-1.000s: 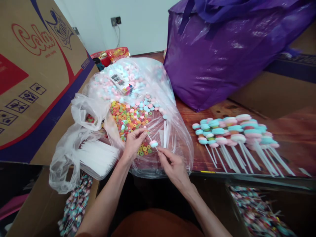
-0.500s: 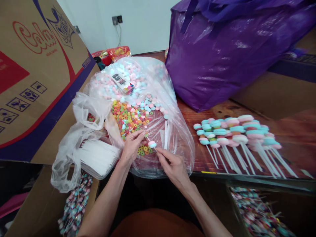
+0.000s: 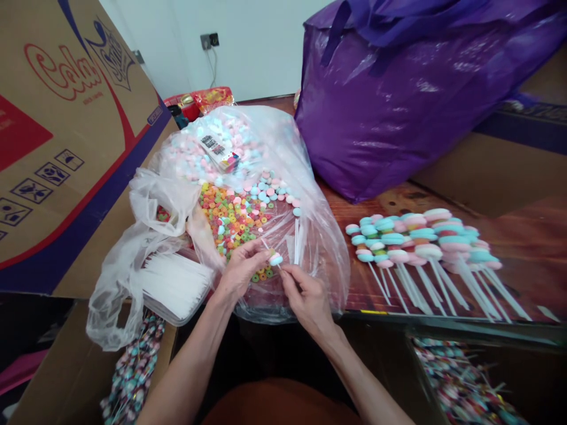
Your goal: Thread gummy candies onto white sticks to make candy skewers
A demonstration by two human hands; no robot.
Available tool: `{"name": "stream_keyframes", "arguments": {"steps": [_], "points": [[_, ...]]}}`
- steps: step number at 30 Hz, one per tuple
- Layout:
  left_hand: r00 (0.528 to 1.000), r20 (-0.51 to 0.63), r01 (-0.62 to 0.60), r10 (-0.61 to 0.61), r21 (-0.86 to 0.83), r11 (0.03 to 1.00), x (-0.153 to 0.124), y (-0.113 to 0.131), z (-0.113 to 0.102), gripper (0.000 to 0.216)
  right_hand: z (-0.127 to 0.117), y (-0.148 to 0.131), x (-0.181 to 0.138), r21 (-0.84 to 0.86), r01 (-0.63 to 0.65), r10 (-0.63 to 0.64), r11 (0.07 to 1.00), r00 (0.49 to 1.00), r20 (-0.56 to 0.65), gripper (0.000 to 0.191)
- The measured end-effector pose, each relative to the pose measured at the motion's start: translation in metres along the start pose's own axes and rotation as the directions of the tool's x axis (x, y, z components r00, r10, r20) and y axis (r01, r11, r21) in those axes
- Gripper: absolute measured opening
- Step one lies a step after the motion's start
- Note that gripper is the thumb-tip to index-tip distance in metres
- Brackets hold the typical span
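Note:
My right hand point(image 3: 310, 295) pinches a thin white stick point(image 3: 280, 267) just below a pink, white and blue marshmallow point(image 3: 276, 260) threaded on it. My left hand point(image 3: 241, 268) is closed at the upper part of the stick, its thumb and fingers touching or nearly touching the marshmallow. Between those fingertips a small yellow-green gummy ring point(image 3: 271, 252) partly shows; the fingers hide most of it. Loose gummy rings point(image 3: 239, 218) in several colours lie on clear plastic beyond the hands. Pink and blue marshmallows point(image 3: 266, 184) are scattered behind them.
Finished marshmallow skewers point(image 3: 420, 236) lie in a row at right. A tray of white sticks point(image 3: 175, 283) stands at left beside a crumpled plastic bag point(image 3: 115, 295). A purple bag point(image 3: 381, 106) and a large carton point(image 3: 66, 147) flank the table. Boxes of wrapped sweets point(image 3: 465, 378) sit below.
My left hand has slid the gummy ring down the stick, from near its tip to against the marshmallow. The right hand has hardly moved.

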State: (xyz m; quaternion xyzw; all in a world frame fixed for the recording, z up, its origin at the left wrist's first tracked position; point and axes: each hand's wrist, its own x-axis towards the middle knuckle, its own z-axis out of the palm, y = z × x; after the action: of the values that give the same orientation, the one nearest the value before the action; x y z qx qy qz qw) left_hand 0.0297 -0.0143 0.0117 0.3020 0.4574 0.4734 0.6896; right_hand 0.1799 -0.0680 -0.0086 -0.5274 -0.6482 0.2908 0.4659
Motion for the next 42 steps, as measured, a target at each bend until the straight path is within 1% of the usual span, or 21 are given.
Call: {"name": "stream_keyframes", "arguments": {"steps": [3,6,8,9,10,11,13,15,17,19,21,23,25,27,29,32,36,37,40,42], "points": [[0.995,0.099,-0.038,0.030,0.079,0.996,-0.006,-0.002,0.003,0.034,0.000,0.003,0.003,-0.014,0.024,-0.024,1.000,0.999,-0.025,0.022],[0.994,0.110,-0.039,0.022,0.154,0.987,-0.001,-0.003,0.006,0.037,-0.003,0.009,0.005,-0.036,0.019,-0.020,0.999,0.999,-0.032,0.022],[0.995,0.088,-0.060,0.040,0.234,0.970,0.012,-0.002,0.011,0.039,-0.006,0.014,0.006,-0.054,0.005,-0.009,0.999,0.997,-0.072,0.023],[0.995,0.076,-0.088,0.068,0.293,0.952,0.022,-0.001,0.014,0.038,-0.007,0.017,0.006,-0.066,-0.011,0.004,0.998,0.995,-0.104,0.023],[0.990,0.064,-0.139,0.124,0.361,0.922,0.035,0.000,0.019,0.033,-0.008,0.020,0.005,-0.076,-0.036,0.025,0.996,0.990,-0.139,0.024],[0.978,0.046,-0.203,0.204,0.450,0.870,0.048,0.002,0.024,0.026,-0.009,0.023,0.004,-0.080,-0.066,0.051,0.995,0.983,-0.175,0.024],[0.944,0.033,-0.267,0.328,0.663,0.700,0.076,0.005,0.036,0.018,-0.009,0.027,0.002,-0.071,-0.135,0.115,0.988,0.965,-0.233,0.026],[0.912,0.137,-0.328,0.387,0.810,0.486,0.101,0.007,0.049,0.022,-0.009,0.029,-0.001,-0.047,-0.183,0.164,0.982,0.949,-0.270,0.028],[0.880,0.263,-0.390,0.396,0.875,0.286,0.120,0.007,0.062,0.028,-0.008,0.029,-0.002,-0.029,-0.205,0.189,0.978,0.942,-0.276,0.028],[0.860,0.352,-0.423,0.369,0.897,0.129,0.132,0.005,0.073,0.033,-0.007,0.028,-0.002,-0.020,-0.211,0.198,0.977,0.942,-0.270,0.029],[0.868,0.360,-0.392,0.342,0.920,0.027,0.140,0.002,0.083,0.035,-0.006,0.028,-0.001,-0.021,-0.214,0.201,0.977,0.943,-0.265,0.028],[0.888,0.311,-0.321,0.340,0.947,-0.029,0.145,-0.001,0.091,0.034,-0.006,0.027,0.000,-0.028,-0.216,0.201,0.976,0.943,-0.265,0.028],[0.893,0.286,-0.286,0.347,0.957,-0.051,0.146,-0.003,0.093,0.033,-0.007,0.026,0.001,-0.036,-0.216,0.199,0.976,0.943,-0.265,0.027],[0.890,0.294,-0.300,0.348,0.953,-0.037,0.144,-0.003,0.089,0.030,-0.007,0.025,0.001,-0.054,-0.208,0.187,0.977,0.945,-0.268,0.027],[0.886,0.296,-0.321,0.356,0.947,0.012,0.138,-0.001,0.079,0.026,-0.008,0.023,0.001,-0.078,-0.184,0.158,0.980,0.951,-0.268,0.026],[0.873,0.274,-0.342,0.402,0.933,0.107,0.123,0.006,0.058,0.023,-0.009,0.023,0.001,-0.093,-0.153,0.122,0.984,0.954,-0.274,0.025],[0.890,0.250,-0.373,0.382,0.880,0.293,0.094,0.010,0.031,0.025,-0.009,0.023,0.001,-0.110,-0.130,0.094,0.985,0.953,-0.287,0.023],[0.889,0.252,-0.380,0.383,0.872,0.309,0.087,0.010,0.026,0.026,-0.009,0.024,0.001,-0.119,-0.122,0.084,0.985,0.954,-0.286,0.023],[0.876,0.277,-0.404,0.394,0.868,0.289,0.071,0.007,0.014,0.028,-0.009,0.023,0.002,-0.128,-0.115,0.076,0.985,0.958,-0.278,0.023],[0.877,0.259,-0.403,0.404,0.854,0.328,0.065,0.005,0.008,0.023,-0.009,0.023,0.002,-0.129,-0.120,0.081,0.984,0.958,-0.274,0.023]]}}
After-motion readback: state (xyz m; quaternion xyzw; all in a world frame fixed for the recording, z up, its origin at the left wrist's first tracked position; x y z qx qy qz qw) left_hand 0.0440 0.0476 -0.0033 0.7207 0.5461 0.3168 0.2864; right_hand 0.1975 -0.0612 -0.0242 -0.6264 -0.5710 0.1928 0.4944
